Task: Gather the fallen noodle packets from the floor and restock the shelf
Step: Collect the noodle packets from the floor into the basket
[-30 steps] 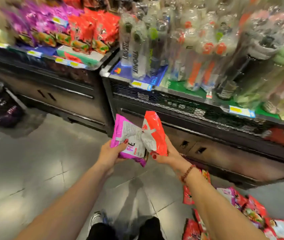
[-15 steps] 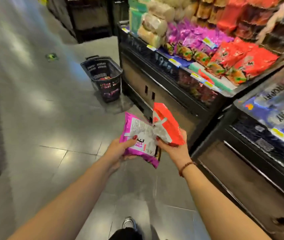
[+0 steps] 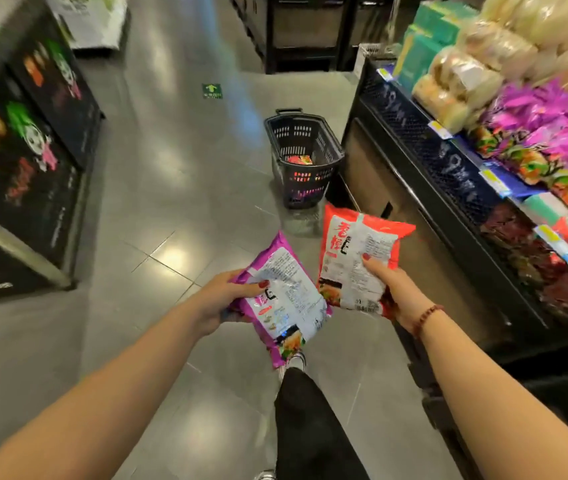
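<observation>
Left hand (image 3: 220,299): grips the purple packet (image 3: 286,292) by its edge farther from the shelf (image 3: 414,133), thumb pressed on the printed back, the other fingers curled beneath and mostly hidden.
Right hand (image 3: 393,289): pinches the red packet (image 3: 358,258), thumb on its back; the fingers under it cannot be seen.
Packets: both are held in the air on the aisle side of the shelf, below its front lip. The red one is nearer the shelf and the purple one just beside it, and their corners look close to touching.
Matching stock: a row of purple packets (image 3: 559,133) lies on the shelf's top level.
Basket (image 3: 310,181): stands on the floor (image 3: 171,168) against the shelf's base, farther along it, with at least one packet inside.
Step in hand: probably carrying the two packets to their rows on the shelf.
Doing it well: turn toward the shelf and lift each packet clear of the lip. Lay purple with purple, printed front up like its neighbours, and find the red row before letting go.
Grip: hold lightly, since noodle blocks crack when squeezed.
</observation>
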{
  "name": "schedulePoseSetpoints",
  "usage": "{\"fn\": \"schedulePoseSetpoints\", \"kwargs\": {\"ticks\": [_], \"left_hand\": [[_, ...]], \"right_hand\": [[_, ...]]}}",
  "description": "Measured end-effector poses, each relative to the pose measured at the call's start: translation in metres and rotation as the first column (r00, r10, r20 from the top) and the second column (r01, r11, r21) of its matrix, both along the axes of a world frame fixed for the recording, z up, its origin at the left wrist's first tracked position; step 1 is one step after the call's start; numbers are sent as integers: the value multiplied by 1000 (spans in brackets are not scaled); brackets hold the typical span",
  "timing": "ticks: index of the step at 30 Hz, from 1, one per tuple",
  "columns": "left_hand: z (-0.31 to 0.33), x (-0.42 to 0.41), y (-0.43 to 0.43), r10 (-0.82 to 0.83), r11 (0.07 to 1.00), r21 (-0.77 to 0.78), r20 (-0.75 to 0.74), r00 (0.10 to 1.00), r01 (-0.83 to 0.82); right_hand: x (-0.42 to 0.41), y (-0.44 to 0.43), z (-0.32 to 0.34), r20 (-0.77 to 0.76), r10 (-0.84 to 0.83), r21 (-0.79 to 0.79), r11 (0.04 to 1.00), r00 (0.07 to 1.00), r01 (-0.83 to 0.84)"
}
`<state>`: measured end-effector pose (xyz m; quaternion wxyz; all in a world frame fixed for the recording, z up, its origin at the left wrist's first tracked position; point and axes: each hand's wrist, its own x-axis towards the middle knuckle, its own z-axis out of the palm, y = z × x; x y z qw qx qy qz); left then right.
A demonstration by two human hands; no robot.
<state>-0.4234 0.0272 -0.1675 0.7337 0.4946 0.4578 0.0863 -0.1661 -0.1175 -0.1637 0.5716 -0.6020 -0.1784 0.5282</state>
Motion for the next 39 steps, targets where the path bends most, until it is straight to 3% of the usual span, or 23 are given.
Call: {"fn": "schedulePoseSetpoints", "kwargs": {"ticks": [5, 10, 15, 22, 27, 32, 39], "left_hand": [[-13, 48, 76, 124, 992, -3, -93, 988, -125], [-9, 118, 164, 391, 919, -3, -122, 912, -394], [-6, 180, 226, 523, 841, -90, -113, 845, -533], [-3, 236, 303, 436, 864, -227, -110, 893, -450], [-1, 253, 377, 243, 933, -271, -17, 970, -238], [-9, 268, 472, 76, 974, -217, 41, 996, -66], [-20, 304, 614, -33, 982, -185, -59, 998, 22]], "right_hand": [[46, 94, -16, 61, 220, -112, 971, 974, -212], [94, 180, -23, -74, 165, -70, 983, 983, -170], [128, 249, -30, -230, 67, -112, 989, 971, -95], [160, 321, -48, -158, 163, -102, 978, 974, -180], [184, 397, -60, -102, 61, -95, 993, 993, -71], [208, 494, -64, -52, 17, -97, 995, 999, -22], [236, 607, -65, -86, -93, -128, 988, 992, 82]]}}
